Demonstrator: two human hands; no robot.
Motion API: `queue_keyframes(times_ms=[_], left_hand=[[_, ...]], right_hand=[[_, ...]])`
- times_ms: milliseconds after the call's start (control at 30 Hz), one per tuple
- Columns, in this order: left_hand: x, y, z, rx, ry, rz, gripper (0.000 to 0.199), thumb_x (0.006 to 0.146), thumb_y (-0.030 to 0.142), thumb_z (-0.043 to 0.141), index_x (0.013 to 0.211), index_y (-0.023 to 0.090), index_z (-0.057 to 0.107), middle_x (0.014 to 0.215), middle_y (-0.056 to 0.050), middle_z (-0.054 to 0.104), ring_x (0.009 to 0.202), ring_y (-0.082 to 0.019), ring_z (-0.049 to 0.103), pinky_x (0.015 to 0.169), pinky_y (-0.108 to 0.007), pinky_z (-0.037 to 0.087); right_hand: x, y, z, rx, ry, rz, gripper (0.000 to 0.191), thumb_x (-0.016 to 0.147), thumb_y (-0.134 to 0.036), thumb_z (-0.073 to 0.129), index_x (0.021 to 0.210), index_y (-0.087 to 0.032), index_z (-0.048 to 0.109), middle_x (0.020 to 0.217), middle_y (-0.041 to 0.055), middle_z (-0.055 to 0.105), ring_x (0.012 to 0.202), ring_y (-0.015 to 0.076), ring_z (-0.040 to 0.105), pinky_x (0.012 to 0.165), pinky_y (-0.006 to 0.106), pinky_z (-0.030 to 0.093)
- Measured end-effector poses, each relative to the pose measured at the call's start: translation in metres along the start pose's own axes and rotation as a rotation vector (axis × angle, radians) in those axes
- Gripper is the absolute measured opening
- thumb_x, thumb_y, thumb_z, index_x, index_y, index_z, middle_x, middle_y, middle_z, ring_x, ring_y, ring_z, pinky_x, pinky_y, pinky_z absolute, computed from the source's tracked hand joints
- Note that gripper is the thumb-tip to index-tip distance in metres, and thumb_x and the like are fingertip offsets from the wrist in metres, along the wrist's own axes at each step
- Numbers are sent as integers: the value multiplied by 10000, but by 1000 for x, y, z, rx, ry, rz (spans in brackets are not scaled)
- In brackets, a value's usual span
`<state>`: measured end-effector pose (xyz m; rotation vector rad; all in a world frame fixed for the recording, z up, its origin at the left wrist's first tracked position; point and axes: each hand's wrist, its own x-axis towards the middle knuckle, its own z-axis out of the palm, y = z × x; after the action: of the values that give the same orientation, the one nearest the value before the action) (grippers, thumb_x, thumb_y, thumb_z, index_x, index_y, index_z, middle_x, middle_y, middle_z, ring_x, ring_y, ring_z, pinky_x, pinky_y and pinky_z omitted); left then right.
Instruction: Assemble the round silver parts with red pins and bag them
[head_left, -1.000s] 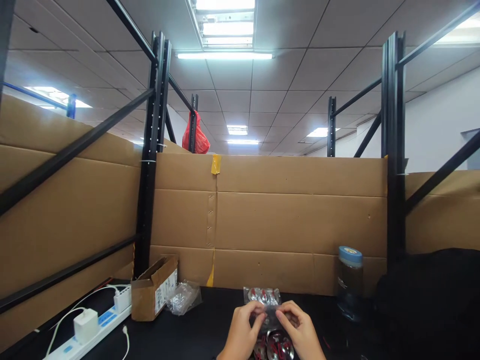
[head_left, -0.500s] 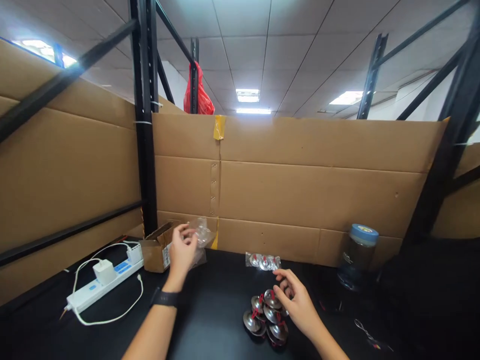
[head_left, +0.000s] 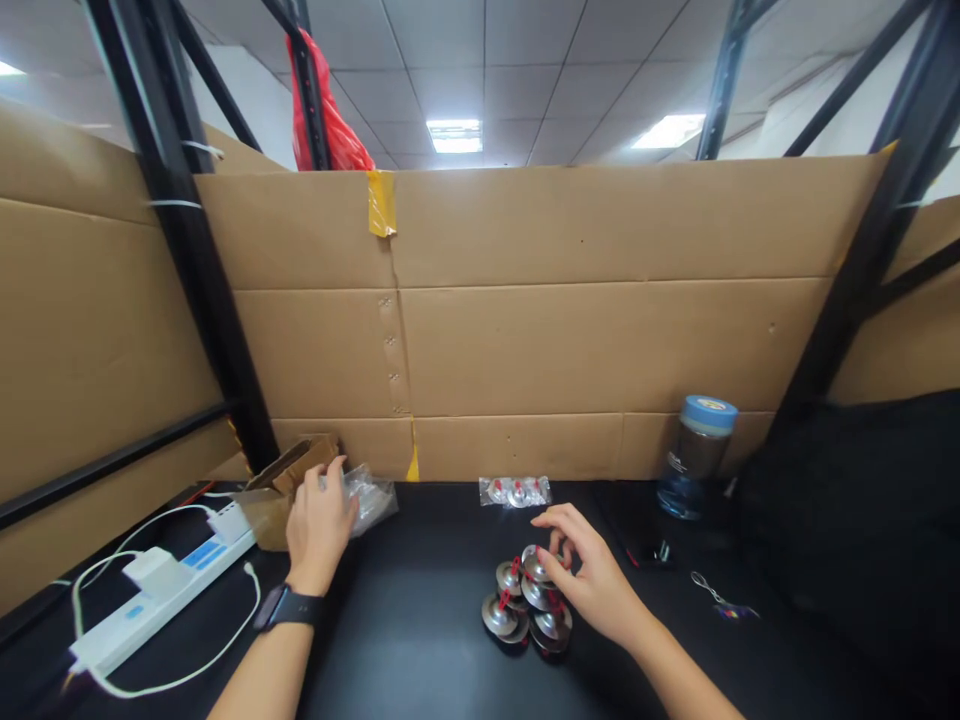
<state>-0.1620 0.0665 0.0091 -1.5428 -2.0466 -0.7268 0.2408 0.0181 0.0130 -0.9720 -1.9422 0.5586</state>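
Note:
My left hand (head_left: 321, 522) is at the back left, between a small open cardboard box (head_left: 268, 515) and a crumpled clear plastic bag (head_left: 371, 500). Its fingers are bent and apart, with nothing visible in them. My right hand (head_left: 592, 580), thumb and fingers parted, hovers at a stack of silver finger cymbals (head_left: 501, 615) with red loops. The thumb overlaps the uppermost cymbal; whether it touches, I cannot tell. Behind the stack lies a clear packet (head_left: 516, 491) of small silver discs with red bits.
A white power strip (head_left: 161, 600) with plugs and cables lies at left. At the back right stands a blue-lidded clear jar (head_left: 697, 460), with a small corded item (head_left: 724, 600) in front. Black fabric (head_left: 862, 550) fills the right side. Cardboard walls (head_left: 510, 350) enclose the black tabletop.
My left hand has moved down toward the box, and the plastic bag, raised before, now lies lower on the table. My right hand stays by the cymbals. The view has shifted.

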Motion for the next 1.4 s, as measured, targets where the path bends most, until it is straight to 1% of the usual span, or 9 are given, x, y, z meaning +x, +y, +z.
queue_keyframes(times_ms=[100, 233, 400, 567, 767, 1000, 1100, 1167, 1400], left_hand=[[-7, 42, -5, -156, 69, 202, 372, 961, 241, 458, 1308, 141, 545, 1246, -165, 598, 1157, -306, 583, 1022, -425, 448], [-22, 122, 16, -403, -274, 673, 449, 922, 195, 501, 1370, 208, 526, 1423, -108, 567, 1315, -243, 515, 1095, -378, 389], [-24, 182, 50, -379, -507, 661, 518, 957, 309, 530, 1461, 210, 467, 1488, -115, 542, 1361, -253, 504, 1083, -403, 380], [-14, 173, 53, -325, -501, 579, 304, 980, 289, 511, 1230, 202, 660, 1153, -129, 741, 1119, -291, 670, 980, -432, 433], [-24, 139, 25, -292, -453, 456, 323, 1021, 204, 396, 1107, 156, 703, 1004, -157, 762, 946, -270, 731, 874, -371, 497], [-75, 167, -18, -770, -244, 610, 317, 1035, 239, 402, 1160, 271, 691, 1079, -55, 752, 970, -212, 699, 909, -339, 538], [-86, 179, -12, -893, -209, 741, 292, 1005, 198, 444, 1158, 255, 687, 1020, -70, 741, 912, -202, 701, 849, -307, 568], [-88, 182, -1, -987, -208, 723, 289, 1003, 205, 465, 1208, 253, 663, 1003, -73, 720, 899, -181, 700, 820, -267, 573], [-88, 175, 33, -1195, -363, 563, 347, 886, 251, 641, 1229, 231, 598, 846, -16, 744, 754, -159, 715, 715, -211, 561]], right_hand=[[1, 0, -2, -12, 16, -8, 259, 921, -188, 570, 1170, -246, 610, 1124, 57, 557, 756, 135, 558, 645, 267, 467], [2, 5, -4, -19, 47, -7, 276, 896, -161, 578, 1156, -244, 617, 1121, 53, 559, 749, 129, 558, 639, 265, 460], [3, 13, -5, -6, 53, 17, 297, 872, -135, 578, 1147, -236, 624, 1105, 51, 560, 757, 128, 567, 604, 247, 443], [2, 11, -8, -19, 24, 38, 277, 863, -127, 583, 1114, -230, 639, 1061, 44, 556, 751, 130, 560, 618, 242, 452], [-2, -9, 1, -7, -18, 18, 261, 866, -127, 579, 1093, -232, 653, 1081, 51, 587, 843, 160, 592, 779, 288, 497], [-2, 2, 17, -11, 123, 26, 443, 891, -266, 654, 1330, -247, 590, 1234, 102, 633, 1024, 228, 631, 813, 299, 517], [2, 17, 16, -17, 79, -22, 172, 929, -328, 626, 1006, -215, 731, 941, 70, 706, 858, 210, 662, 772, 291, 509], [4, 25, 14, -13, 75, -17, 216, 941, -360, 616, 864, -205, 745, 815, 56, 705, 766, 196, 662, 722, 280, 500], [7, 34, 13, 128, 139, 68, 317, 920, -477, 639, 854, -207, 791, 908, 97, 753, 818, 224, 704, 717, 284, 528]])
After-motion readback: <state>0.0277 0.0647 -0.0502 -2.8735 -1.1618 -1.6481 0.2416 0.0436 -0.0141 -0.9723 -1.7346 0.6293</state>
